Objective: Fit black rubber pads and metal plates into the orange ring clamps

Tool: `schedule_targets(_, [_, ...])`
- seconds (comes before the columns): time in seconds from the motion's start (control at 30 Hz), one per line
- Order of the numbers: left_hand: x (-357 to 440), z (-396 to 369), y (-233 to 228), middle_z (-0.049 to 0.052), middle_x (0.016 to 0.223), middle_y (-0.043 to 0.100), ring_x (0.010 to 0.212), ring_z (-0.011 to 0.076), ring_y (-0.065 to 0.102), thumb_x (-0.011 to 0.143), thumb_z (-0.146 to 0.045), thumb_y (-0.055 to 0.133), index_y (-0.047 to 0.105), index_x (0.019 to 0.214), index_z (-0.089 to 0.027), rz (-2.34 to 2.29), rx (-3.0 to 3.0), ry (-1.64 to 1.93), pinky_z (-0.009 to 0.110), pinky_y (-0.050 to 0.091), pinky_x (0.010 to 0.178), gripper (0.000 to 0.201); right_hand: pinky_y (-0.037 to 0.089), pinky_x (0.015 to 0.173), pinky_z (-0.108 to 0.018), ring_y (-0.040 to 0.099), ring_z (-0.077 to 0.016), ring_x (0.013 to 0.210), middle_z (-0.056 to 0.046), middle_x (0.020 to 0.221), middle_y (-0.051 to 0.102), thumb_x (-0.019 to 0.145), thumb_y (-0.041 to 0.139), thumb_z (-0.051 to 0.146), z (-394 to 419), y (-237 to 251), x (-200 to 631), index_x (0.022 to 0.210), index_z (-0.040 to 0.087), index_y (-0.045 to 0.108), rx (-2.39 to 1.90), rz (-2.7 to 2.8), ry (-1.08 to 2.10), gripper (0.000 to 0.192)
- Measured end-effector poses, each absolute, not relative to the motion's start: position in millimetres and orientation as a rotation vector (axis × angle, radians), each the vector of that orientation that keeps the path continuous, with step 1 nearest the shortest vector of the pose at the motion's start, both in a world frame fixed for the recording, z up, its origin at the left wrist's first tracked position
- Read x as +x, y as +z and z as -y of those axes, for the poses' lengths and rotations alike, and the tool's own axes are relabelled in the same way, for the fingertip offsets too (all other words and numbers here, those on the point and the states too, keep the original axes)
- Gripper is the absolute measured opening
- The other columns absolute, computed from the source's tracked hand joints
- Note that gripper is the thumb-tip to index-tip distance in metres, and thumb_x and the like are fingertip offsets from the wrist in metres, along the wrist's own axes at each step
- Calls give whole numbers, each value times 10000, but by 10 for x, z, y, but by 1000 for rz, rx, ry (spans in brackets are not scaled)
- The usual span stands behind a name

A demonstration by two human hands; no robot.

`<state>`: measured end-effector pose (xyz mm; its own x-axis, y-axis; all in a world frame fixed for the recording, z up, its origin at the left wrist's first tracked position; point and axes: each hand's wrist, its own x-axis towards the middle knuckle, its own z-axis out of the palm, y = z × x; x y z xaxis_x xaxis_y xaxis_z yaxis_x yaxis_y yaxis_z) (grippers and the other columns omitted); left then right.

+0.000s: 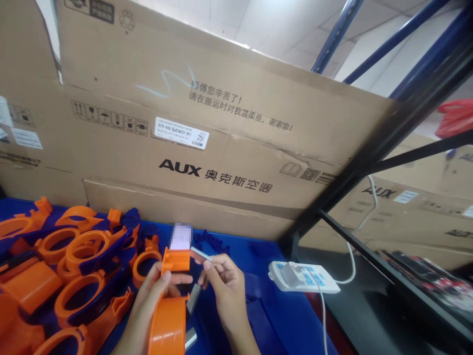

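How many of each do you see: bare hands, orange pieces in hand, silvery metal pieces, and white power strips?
Bare hands: 2, the left hand and right hand
Held orange piece: 1
Silvery metal pieces in view: 3
White power strip: 1
Total: 7

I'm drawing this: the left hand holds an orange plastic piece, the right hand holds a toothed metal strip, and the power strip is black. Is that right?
Not quite: the power strip is white with blue patches, not black, as the head view shows. The left hand does hold an orange plastic piece, and the right hand a toothed metal strip.
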<state>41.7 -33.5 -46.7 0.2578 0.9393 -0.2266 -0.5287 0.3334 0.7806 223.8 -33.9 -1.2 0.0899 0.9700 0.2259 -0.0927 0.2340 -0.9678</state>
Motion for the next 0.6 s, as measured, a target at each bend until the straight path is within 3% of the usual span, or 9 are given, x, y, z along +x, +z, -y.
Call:
schedule_targets(0.17, [436, 346, -484, 50, 568, 734, 455, 240, 684, 749, -618, 783, 641, 830, -206, -744, 640, 1063, 285, 481, 429, 444, 454, 530, -234, 583, -134, 541, -1, 620, 673, 906, 759, 438, 339, 52, 2281, 936, 194, 682, -1022, 1208, 1049, 258])
schedule_targets(0.3, [491, 374, -482, 20, 566, 743, 398, 195, 637, 762, -636, 768, 598, 900, -232, -772, 631, 1169, 244, 431, 410, 460, 466, 561, -242, 601, -149, 602, -19, 700, 704, 932, 722, 422, 356, 93, 2335, 938, 194, 694, -1065, 1299, 1054, 230])
schedule_targets(0.43, [492, 417, -435, -16, 537, 715, 432, 190, 652, 766, -574, 789, 590, 949, -242, -839, 690, 1230, 239, 461, 456, 428, 453, 594, -254, 593, -150, 631, -33, 808, 735, 959, 685, 405, 393, 114, 2376, 921, 200, 708, -1164, 1440, 954, 210])
schedule_targets(0.6, [484, 478, -343, -18, 535, 703, 459, 199, 664, 802, -559, 759, 601, 905, -234, -884, 833, 1240, 259, 489, 497, 375, 412, 619, -255, 571, -158, 637, -8, 730, 693, 989, 643, 383, 432, 175, 2432, 877, 209, 721, -1237, 1627, 818, 221])
